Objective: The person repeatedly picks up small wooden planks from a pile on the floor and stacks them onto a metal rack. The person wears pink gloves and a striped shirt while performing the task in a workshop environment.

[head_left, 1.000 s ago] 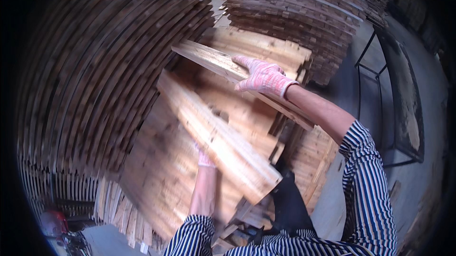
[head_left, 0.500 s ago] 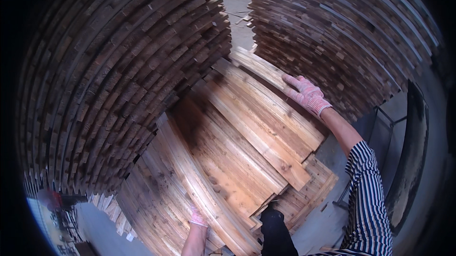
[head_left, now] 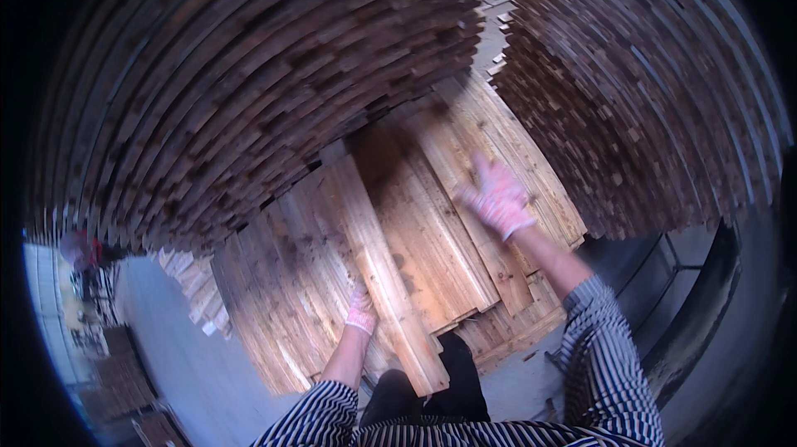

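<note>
Wood fills nearly the whole view: a low pile of pale planks (head_left: 415, 256) lies in front of the person, between a tall stack (head_left: 249, 90) of board ends on the left and a second stack (head_left: 647, 90) on the right. The left hand (head_left: 362, 312), in a pink glove, comes up from the lower edge on a bare forearm below a striped sleeve (head_left: 324, 414) and sits against the left edge of one long plank (head_left: 382, 273) that runs from the pile's middle down toward the person; its fingers curl onto that edge, gripping the plank near its lower end. The right hand (head_left: 498, 198), also gloved in pink and blurred, is raised over the right half of the pile with the forearm stretched up and to the left from a striped cuff; its fingers look spread and hold nothing, though whether the palm touches the boards below I cannot tell. The long plank lies tilted across its neighbours, its near end jutting past the pile's ragged lower edge, just beside the person's dark trousers (head_left: 432, 381). Both stacks crowd close on the pile's upper end, leaving only a narrow gap between them at the top. Open grey floor (head_left: 191, 364) spreads at the lower left, and a dark metal frame (head_left: 697, 281) borders the right stack's foot.
</note>
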